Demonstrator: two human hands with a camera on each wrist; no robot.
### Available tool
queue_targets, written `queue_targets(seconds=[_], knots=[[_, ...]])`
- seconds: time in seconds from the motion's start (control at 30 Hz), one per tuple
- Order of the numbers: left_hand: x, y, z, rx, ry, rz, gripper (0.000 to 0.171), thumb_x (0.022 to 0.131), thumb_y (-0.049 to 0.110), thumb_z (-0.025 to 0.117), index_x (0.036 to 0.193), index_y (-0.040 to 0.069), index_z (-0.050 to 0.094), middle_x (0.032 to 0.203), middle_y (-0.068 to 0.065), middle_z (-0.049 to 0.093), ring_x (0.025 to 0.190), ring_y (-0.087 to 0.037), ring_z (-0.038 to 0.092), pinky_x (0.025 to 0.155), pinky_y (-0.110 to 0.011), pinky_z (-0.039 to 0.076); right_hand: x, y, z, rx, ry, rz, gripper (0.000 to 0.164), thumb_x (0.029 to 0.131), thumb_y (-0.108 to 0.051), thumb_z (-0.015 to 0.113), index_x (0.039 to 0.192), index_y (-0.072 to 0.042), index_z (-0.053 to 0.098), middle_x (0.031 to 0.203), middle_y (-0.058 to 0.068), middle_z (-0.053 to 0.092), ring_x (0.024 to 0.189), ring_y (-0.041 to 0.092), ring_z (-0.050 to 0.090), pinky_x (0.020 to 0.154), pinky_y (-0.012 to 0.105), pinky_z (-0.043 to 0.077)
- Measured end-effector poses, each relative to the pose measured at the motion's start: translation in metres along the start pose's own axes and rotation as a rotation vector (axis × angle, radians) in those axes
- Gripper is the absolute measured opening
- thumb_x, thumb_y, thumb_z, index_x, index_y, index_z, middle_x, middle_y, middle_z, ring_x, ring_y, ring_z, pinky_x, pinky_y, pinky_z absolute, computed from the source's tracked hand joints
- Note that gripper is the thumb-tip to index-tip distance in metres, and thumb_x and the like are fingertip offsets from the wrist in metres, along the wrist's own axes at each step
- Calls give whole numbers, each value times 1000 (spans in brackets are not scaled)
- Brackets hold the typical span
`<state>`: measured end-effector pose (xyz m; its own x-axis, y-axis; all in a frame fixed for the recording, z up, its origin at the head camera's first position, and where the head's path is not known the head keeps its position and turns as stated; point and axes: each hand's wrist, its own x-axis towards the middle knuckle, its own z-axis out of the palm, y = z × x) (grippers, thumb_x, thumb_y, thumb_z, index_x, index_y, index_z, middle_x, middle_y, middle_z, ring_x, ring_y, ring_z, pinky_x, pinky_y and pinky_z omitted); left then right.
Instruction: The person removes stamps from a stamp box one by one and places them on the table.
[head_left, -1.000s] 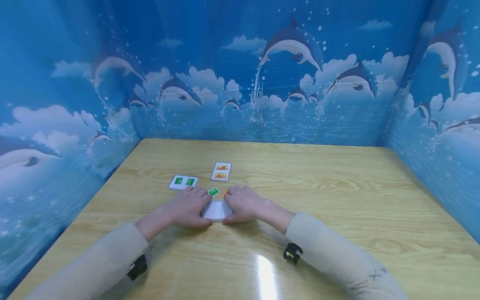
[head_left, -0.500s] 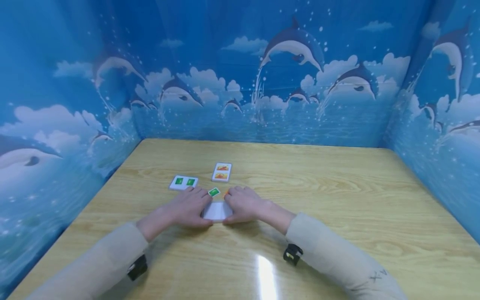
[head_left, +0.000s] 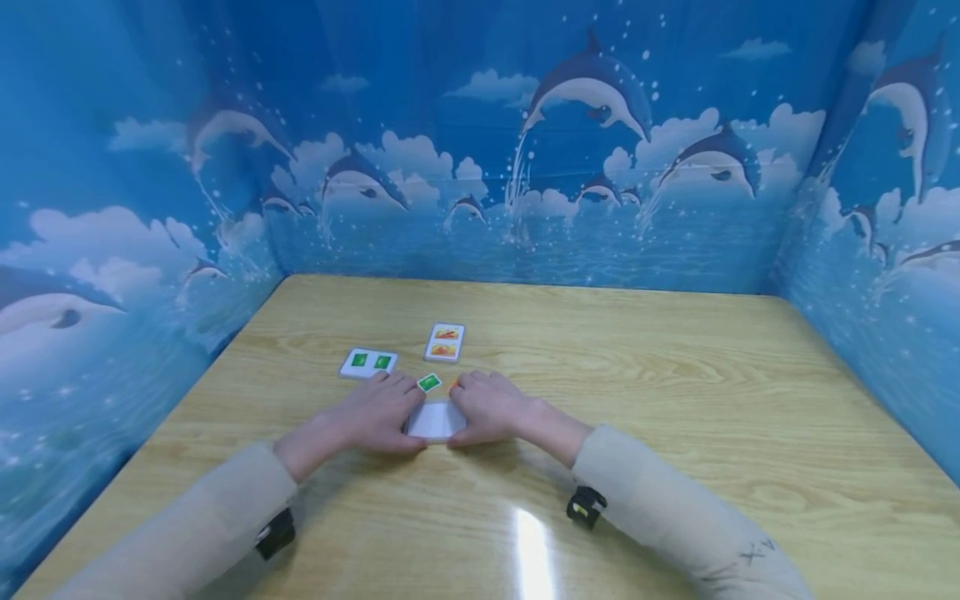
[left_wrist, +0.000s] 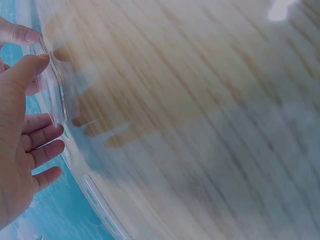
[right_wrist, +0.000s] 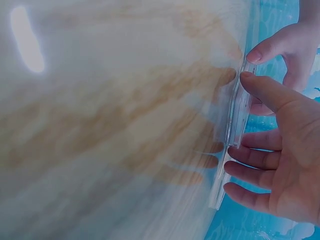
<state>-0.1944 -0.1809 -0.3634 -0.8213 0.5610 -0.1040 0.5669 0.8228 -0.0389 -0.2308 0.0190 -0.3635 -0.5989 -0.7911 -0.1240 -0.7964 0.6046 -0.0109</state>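
In the head view my left hand (head_left: pixel 378 414) and right hand (head_left: pixel 491 408) hold a pale, clear-edged plastic piece (head_left: pixel 435 421) between them, low at the table. Both thumbs lie along its near edge, while the fingers reach round its sides to the far end. The left wrist view shows the clear rim (left_wrist: pixel 56 90) beside the left thumb; in the right wrist view a clear edge (right_wrist: pixel 239 110) runs along the right thumb and fingers. Just beyond the piece lies a small green picture card (head_left: pixel 429 382). A bit of orange (head_left: pixel 453 385) peeks out by the right fingertips.
A white tile with two green pictures (head_left: pixel 369 362) lies past the left fingers, overlapped by them. Another tile with two orange pictures (head_left: pixel 445 342) lies farther back. Dolphin-print curtains (head_left: pixel 480 167) stand round the wooden table (head_left: pixel 675 417).
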Motion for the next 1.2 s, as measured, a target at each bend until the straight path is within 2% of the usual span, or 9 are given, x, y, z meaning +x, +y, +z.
queue_targets(seconds=[0.43,0.63,0.9,1.2], knots=[[0,3,1,28,34,32,59,79,56,59,109,5,60,103,-7,58,97,-21,51,84,-40,41,1,-2,0,-6,-11,18,64,76,-56,66,116,-7,59,103,3,56,83,13,47,60,24,39],[-1,1,2,-17,49,30,59,79,53,63,112,4,59,106,-8,58,99,-22,51,85,-40,41,0,-3,0,-3,-5,15,64,76,-56,66,115,-6,59,102,3,56,82,13,48,60,23,39],[-1,0,3,-112,7,-17,59,79,50,66,116,4,59,108,-7,56,96,-18,50,81,-36,41,1,-3,0,4,1,-1,62,75,-53,68,113,-4,60,102,4,57,82,13,49,61,23,41],[2,-1,4,-103,-21,-36,59,79,51,66,118,7,59,112,-6,57,101,-19,51,89,-41,40,2,-2,0,9,0,-8,61,75,-53,69,111,-5,60,101,4,57,82,12,49,61,22,41]])
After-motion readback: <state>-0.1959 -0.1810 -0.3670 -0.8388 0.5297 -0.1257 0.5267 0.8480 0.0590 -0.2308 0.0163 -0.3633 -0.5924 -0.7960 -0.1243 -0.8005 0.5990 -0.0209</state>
